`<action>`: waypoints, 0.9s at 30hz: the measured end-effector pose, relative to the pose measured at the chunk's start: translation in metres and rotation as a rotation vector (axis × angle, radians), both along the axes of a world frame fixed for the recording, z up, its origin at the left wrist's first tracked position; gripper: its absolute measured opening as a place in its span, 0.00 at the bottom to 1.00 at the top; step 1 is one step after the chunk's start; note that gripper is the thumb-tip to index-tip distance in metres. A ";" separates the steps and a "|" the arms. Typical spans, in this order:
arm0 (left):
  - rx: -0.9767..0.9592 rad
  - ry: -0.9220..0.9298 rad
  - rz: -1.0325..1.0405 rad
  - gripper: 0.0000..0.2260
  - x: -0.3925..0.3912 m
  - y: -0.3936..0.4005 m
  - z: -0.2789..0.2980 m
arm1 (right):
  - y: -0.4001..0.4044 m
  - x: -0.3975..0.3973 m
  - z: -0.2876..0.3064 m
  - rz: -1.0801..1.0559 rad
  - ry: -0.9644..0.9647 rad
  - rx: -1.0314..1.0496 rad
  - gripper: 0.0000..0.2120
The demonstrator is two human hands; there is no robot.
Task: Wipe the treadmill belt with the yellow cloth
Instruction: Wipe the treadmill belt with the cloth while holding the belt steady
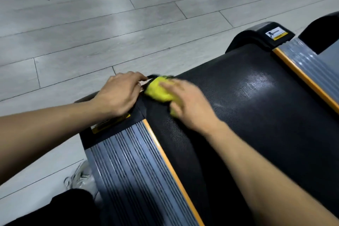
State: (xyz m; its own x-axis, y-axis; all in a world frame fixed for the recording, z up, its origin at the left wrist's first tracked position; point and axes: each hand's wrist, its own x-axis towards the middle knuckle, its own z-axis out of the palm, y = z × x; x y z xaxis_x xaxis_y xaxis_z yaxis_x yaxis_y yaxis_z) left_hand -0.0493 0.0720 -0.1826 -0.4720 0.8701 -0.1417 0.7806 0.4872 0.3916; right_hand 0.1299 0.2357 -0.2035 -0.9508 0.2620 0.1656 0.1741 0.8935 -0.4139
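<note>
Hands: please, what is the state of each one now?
Left hand: open, resting flat on the treadmill's end cap.
Right hand: pressing the yellow cloth on the belt; motion blur hides its grip.
</note>
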 end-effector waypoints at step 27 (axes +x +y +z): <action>0.065 0.097 -0.317 0.24 0.067 0.094 -0.005 | 0.084 0.108 -0.014 -0.432 0.011 0.305 0.24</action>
State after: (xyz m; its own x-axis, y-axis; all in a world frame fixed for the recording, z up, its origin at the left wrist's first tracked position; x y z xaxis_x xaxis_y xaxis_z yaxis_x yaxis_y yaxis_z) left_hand 0.0177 0.1664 -0.1876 -0.1847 0.9816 -0.0488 0.9245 0.1904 0.3302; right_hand 0.2379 0.3196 -0.2173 -0.7644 0.5683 0.3046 0.5506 0.8212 -0.1502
